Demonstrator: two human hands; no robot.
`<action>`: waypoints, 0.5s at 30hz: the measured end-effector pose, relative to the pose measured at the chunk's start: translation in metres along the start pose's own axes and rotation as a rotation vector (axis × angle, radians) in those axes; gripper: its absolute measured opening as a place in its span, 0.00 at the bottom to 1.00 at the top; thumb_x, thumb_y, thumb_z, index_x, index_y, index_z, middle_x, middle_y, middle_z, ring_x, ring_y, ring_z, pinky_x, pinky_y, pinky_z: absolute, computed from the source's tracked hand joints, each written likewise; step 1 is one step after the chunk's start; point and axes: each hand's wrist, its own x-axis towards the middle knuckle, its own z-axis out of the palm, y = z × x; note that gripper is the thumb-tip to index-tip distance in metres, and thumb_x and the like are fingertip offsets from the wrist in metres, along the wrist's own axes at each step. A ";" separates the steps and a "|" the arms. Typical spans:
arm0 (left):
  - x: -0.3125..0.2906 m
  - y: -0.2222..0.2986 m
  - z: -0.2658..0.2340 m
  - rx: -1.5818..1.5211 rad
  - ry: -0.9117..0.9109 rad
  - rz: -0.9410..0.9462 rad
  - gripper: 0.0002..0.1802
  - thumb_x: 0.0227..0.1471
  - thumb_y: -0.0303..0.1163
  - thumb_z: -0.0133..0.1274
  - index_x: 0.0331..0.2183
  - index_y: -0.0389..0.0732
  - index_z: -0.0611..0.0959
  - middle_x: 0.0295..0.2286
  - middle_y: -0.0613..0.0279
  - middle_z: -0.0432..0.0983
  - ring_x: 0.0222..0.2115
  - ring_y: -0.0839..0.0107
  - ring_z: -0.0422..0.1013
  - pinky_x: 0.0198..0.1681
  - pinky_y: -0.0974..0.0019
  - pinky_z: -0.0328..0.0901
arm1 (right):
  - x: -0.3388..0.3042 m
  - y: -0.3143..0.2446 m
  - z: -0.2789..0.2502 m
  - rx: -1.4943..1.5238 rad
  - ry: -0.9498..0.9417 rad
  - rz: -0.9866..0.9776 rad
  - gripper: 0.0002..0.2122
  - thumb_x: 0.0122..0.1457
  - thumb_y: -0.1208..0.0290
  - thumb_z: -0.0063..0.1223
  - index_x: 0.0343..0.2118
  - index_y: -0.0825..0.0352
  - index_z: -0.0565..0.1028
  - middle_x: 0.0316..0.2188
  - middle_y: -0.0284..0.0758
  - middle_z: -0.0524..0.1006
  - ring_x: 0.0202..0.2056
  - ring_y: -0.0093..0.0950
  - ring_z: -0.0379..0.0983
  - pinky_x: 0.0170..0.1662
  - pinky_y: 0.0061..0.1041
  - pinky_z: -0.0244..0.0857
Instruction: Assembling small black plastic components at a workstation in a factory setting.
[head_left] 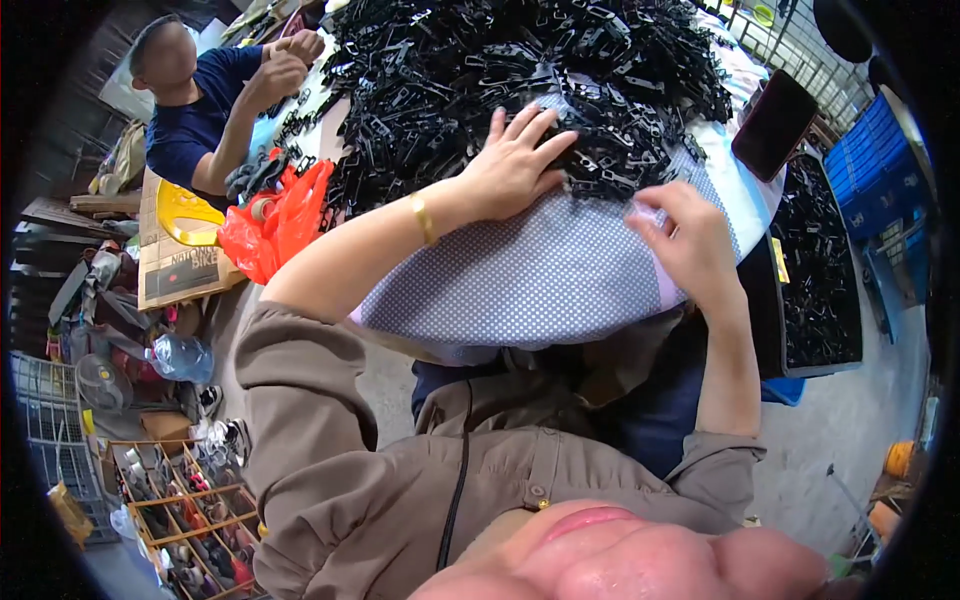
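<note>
A big heap of small black clip-like pieces [430, 110] covers the table in front of me. A grey-blue dotted cloth [510, 270] hangs over the near edge towards my lap. My left hand [515, 168], its fingers spread, lies flat where the cloth meets the heap; I see nothing gripped in it. To the right, my right hand [690, 235] is raised over the cloth's right side. Its thumb and index finger are pinched together at a small pale, purplish bit, too small to name.
A phone [775, 125] stands at the heap's right. Beyond it are a black crate of similar pieces [815, 270] and blue crates [875, 165]. At left, a person [200, 105] works with both hands near a red plastic bag [275, 225] and a cardboard box [175, 250].
</note>
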 end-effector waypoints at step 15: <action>0.098 -0.099 -0.032 -0.036 0.083 -0.207 0.12 0.43 0.36 0.52 0.31 0.42 0.81 0.28 0.56 0.77 0.30 0.63 0.73 0.37 0.66 0.67 | 0.009 0.043 0.002 -0.373 0.318 0.089 0.12 0.45 0.75 0.57 0.34 0.70 0.73 0.35 0.39 0.71 0.25 0.29 0.71 0.30 0.22 0.67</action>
